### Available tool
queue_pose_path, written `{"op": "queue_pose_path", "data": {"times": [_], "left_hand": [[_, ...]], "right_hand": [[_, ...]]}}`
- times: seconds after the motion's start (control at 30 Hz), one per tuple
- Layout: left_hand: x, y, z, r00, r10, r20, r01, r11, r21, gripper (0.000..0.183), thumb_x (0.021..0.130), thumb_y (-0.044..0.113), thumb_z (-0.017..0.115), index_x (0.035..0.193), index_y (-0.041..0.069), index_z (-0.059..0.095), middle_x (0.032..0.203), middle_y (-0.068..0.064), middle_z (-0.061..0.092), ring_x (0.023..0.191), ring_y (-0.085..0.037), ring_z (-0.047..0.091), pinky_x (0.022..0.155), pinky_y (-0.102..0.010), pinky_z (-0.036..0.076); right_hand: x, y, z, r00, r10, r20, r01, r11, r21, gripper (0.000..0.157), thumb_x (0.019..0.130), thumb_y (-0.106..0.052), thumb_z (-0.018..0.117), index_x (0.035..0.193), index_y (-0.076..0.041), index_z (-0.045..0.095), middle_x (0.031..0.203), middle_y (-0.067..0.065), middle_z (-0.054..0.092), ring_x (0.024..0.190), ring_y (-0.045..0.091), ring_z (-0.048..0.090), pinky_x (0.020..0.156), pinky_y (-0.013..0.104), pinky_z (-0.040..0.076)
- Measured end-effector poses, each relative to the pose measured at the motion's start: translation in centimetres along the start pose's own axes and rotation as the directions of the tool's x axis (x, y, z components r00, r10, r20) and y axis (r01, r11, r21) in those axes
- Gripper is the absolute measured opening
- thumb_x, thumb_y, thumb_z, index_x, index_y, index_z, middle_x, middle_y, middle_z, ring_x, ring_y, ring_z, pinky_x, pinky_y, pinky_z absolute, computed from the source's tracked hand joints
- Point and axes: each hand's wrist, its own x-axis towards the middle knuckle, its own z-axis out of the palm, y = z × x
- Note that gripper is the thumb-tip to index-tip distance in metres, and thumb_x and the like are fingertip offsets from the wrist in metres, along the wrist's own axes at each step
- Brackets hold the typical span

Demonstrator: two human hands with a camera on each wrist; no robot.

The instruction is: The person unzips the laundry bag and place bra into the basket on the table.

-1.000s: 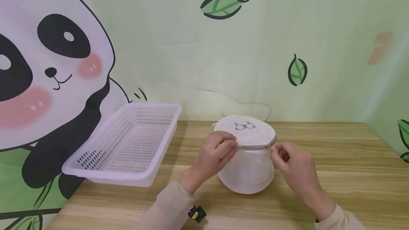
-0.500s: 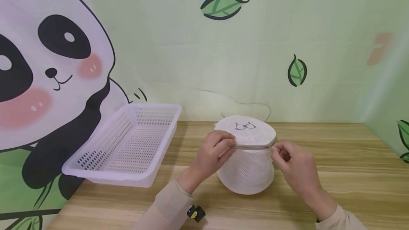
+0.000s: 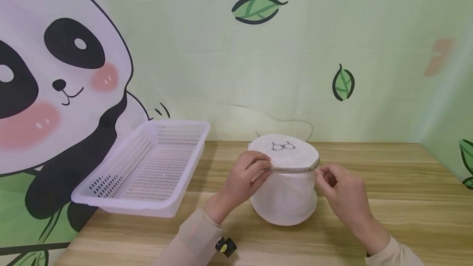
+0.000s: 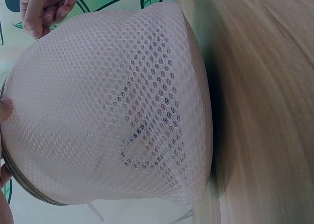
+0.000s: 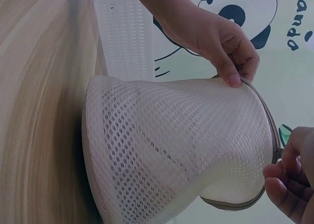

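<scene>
A white mesh laundry bag [image 3: 284,200], round and upright, stands on the table with a small dark line drawing on its flat lid [image 3: 283,155]. Around the lid's edge runs a grey-brown zipper [image 3: 293,170]. At the front left of that edge, my left hand [image 3: 245,180] pinches the rim between thumb and fingers. On the right side, my right hand [image 3: 343,188] has curled fingers at the zipper pull [image 5: 279,153] and pinches it. Through the mesh in the left wrist view a dark curved outline [image 4: 140,145] shows; what it belongs to is unclear.
To the left sits a white perforated plastic basket [image 3: 122,204] on the wooden table [image 3: 406,208]. A small black object [image 3: 226,247] lies beside the left sleeve. Behind the table hangs a green backdrop [image 3: 184,52] printed with a panda and leaves.
The right hand has shifted very slightly to the right along the bag's rim. The left hand has edged slightly left. The bag and basket stay in place.
</scene>
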Motion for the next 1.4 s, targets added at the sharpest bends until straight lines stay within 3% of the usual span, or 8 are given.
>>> {"op": "queue_pose_path", "data": {"times": [1.4], "left_hand": [[-0.30,-0.79,-0.36,0.999,-0.032,0.002,0.032,0.999,-0.005,0.014,0.082,0.008,0.073,0.094,0.006,0.065,0.102,-0.007,0.064,0.095,-0.020,0.061,0.087,-0.031,0.052]], "right_hand": [[0.20,0.50,0.04,1.000,-0.015,-0.027,0.015,1.000,-0.013,0.013,0.073,0.004,0.067,0.068,-0.007,0.063,0.057,-0.004,0.054,0.055,-0.004,0.042,0.048,0.009,0.036]]}}
